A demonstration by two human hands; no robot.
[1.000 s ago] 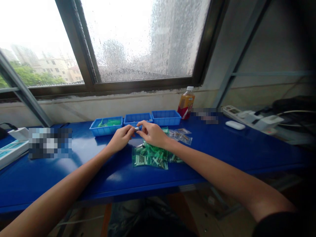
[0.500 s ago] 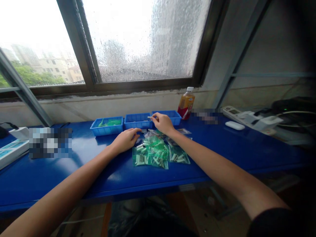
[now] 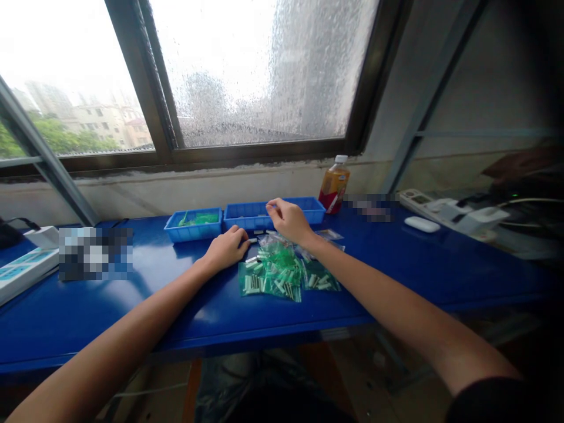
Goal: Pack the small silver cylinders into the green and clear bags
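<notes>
My left hand rests low over the blue table with curled fingers, a small white piece at its fingertips. My right hand is raised in front of the middle blue bin, thumb and fingers pinched together; whatever they may hold is hidden. Between my forearms lies a pile of clear and green-tinted zip bags, with several small white and metallic cylindrical pieces in them. A few loose pale pieces lie behind the pile, close to the bins.
A left blue bin holds green bags; a right blue bin is partly behind my right hand. A drink bottle stands beside it. Power strips and a white case lie on the table. A window is behind.
The small light piece at my right fingertips no longer shows, and those fingers have drawn closer together. My left hand has shifted slightly, its fingers curling more. The view has moved a little.
</notes>
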